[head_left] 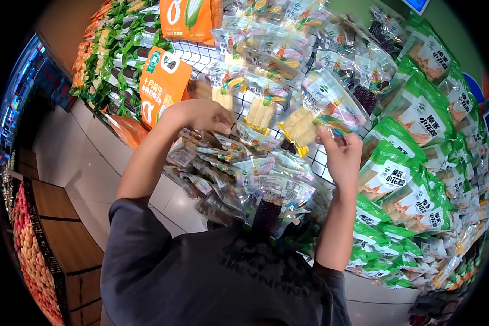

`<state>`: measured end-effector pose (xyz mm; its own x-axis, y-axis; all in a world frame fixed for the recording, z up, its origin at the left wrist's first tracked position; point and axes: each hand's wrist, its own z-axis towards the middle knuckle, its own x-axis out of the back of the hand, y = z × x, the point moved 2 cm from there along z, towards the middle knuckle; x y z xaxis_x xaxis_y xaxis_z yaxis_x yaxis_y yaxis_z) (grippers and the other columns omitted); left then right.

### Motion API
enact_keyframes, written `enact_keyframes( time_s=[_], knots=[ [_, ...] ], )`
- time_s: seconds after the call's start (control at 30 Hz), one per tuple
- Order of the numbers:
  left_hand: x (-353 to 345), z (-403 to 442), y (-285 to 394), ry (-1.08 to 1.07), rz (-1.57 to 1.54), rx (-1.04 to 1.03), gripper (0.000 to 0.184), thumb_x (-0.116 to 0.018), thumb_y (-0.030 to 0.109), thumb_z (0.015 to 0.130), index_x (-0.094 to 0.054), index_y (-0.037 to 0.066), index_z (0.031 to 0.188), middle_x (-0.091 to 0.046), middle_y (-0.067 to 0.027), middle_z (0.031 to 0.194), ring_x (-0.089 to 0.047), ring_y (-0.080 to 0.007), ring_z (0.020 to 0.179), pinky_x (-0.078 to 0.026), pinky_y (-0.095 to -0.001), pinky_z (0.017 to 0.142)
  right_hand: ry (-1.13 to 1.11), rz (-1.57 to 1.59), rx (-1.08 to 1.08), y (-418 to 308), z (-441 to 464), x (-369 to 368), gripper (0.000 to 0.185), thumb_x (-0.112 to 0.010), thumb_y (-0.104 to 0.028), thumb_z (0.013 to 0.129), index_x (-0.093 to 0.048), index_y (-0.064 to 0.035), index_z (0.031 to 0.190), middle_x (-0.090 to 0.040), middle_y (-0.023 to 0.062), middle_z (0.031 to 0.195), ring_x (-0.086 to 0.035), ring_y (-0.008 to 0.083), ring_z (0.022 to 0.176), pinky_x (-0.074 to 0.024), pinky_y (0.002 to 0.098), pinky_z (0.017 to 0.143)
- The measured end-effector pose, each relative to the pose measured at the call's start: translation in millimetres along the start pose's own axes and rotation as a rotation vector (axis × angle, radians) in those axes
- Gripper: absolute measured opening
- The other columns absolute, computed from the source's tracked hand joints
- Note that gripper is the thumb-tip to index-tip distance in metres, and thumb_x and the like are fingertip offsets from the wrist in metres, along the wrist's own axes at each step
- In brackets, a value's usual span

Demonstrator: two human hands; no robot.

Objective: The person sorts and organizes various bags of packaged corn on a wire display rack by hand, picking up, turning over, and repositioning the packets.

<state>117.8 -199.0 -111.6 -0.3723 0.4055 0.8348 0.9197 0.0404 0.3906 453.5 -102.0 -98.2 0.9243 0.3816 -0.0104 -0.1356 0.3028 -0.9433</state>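
My right hand [339,152] pinches the lower edge of a clear vacuum packet of pale corn [301,125], which has a colourful printed label and is tilted above the rack. My left hand [206,116] is curled, its fingertips bent beside another corn packet [221,96]; whether anything is in those fingers is hidden. Between my hands, a packet of yellow corn cobs [262,111] lies on the white wire rack [245,103]. Nearer my chest is a packet of dark purple corn [267,214].
Green-and-clear bags [388,174] are piled at the right. At the left stand an orange bag [162,84] and rows of leafy produce [122,65]. Below the rack's left side is a tiled floor [87,155]. A wooden display stand [65,233] holds reddish produce.
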Motion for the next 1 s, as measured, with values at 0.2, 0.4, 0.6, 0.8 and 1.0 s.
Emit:
enact_keyframes(
  time_s=[0.2, 0.4, 0.6, 0.8, 1.0],
  knots=[
    [4, -13, -11, 0.171, 0.032, -0.016, 0.035, -0.065, 0.038, 0.101, -0.076, 0.008, 0.115, -0.076, -0.0149, 0.105, -0.071, -0.0371, 0.097, -0.055, -0.0460, 0.087, -0.174, 0.152, 0.098, 3, 21, -37, 0.032, -0.076, -0.005, 0.094, -0.069, 0.0088, 0.122, -0.073, 0.0068, 0.108, -0.068, 0.0086, 0.093, -0.0558, 0.0229, 0.076],
    [2, -20, -16, 0.550, 0.081, -0.175, 0.024, -0.064, 0.026, 0.101, -0.072, 0.004, 0.108, -0.070, -0.0162, 0.099, -0.064, -0.0378, 0.102, -0.051, -0.0462, 0.093, -0.337, -0.351, 0.052, 30, 49, -77, 0.038, -0.080, -0.022, 0.091, -0.070, 0.0061, 0.113, -0.066, 0.0098, 0.070, -0.055, 0.0094, 0.056, -0.0447, 0.0285, 0.054],
    [-8, -36, -18, 0.557, -0.013, -0.159, 0.022, -0.061, 0.021, 0.102, -0.071, 0.003, 0.111, -0.071, -0.0137, 0.110, -0.062, -0.0356, 0.110, -0.047, -0.0475, 0.104, -0.476, -0.197, -0.148, 117, 62, -94, 0.032, -0.077, -0.016, 0.092, -0.067, 0.0070, 0.111, -0.072, 0.0129, 0.078, -0.067, 0.0155, 0.060, -0.0502, 0.0320, 0.057],
    [-21, -57, 3, 0.696, -0.098, -0.162, 0.020, -0.061, 0.015, 0.102, -0.072, 0.005, 0.116, -0.071, -0.0151, 0.121, -0.062, -0.0363, 0.122, -0.037, -0.0517, 0.118, -0.340, -0.551, -0.041, 77, 53, -96, 0.039, -0.069, -0.002, 0.095, -0.058, 0.0001, 0.132, -0.072, 0.0144, 0.106, -0.074, 0.0199, 0.094, -0.0597, 0.0349, 0.078],
    [-52, -67, 26, 0.949, -0.166, -0.092, 0.018, -0.063, 0.007, 0.098, -0.072, 0.005, 0.114, -0.068, -0.0144, 0.125, -0.058, -0.0375, 0.129, -0.033, -0.0543, 0.120, -0.251, -0.668, 0.069, 45, 41, -81, 0.045, -0.070, -0.005, 0.093, -0.058, -0.0037, 0.135, -0.072, 0.0192, 0.117, -0.076, 0.0287, 0.099, -0.0573, 0.0392, 0.084]
  ],
)
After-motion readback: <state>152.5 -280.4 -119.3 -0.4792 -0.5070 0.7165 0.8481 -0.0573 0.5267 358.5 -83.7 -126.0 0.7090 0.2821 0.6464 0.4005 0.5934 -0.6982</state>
